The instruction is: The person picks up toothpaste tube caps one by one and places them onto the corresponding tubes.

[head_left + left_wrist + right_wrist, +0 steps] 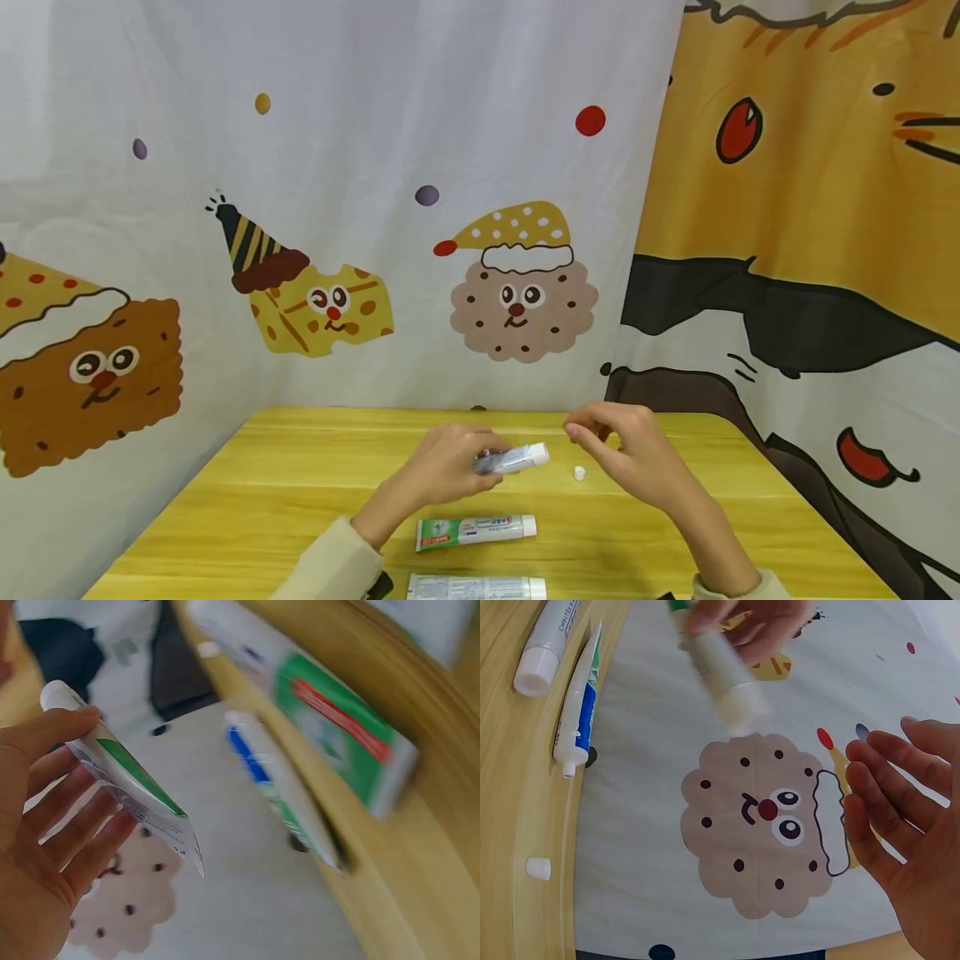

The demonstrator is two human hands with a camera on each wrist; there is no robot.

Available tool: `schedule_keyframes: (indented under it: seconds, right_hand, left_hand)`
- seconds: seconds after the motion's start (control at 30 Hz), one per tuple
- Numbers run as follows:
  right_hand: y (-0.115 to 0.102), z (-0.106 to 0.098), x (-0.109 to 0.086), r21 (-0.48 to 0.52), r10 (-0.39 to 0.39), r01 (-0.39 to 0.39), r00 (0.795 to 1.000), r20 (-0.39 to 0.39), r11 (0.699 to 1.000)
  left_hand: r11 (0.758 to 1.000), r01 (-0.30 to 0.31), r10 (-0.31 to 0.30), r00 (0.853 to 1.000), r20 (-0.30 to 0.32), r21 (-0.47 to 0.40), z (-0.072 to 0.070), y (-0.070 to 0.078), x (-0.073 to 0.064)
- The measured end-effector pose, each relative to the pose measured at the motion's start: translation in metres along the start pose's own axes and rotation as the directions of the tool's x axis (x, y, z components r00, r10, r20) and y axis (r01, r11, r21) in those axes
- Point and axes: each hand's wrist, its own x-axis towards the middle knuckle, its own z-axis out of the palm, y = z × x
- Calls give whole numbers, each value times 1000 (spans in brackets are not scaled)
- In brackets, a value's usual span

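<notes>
My left hand [450,462] holds a toothpaste tube [513,459] above the table, its white cap end pointing right. In the left wrist view the thumb presses one side of this white, green-striped tube [135,769], with the fingers behind it. My right hand [637,454] hovers to the right of that cap end, apart from it, fingers loosely bent around nothing. A small white cap [579,473] stands on the table between the hands. An uncapped tube with a blue patch [581,712] lies near the far edge, hidden in the head view behind the left hand and held tube.
A green and white capped toothpaste tube [476,531] lies nearer to me on the yellow wooden table [225,517]. Closer still, another capped tube [476,588] is cut off by the frame's lower edge. A curtain with cartoon prints [420,358] hangs behind the table.
</notes>
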Motion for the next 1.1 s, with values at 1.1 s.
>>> schedule_keyframes:
  seconds: [1.1]
  right_hand:
    - [3,-3,0,6,99,-100,992,79,995]
  left_hand:
    - [997,6,-34,934,356,80,58,-41,18]
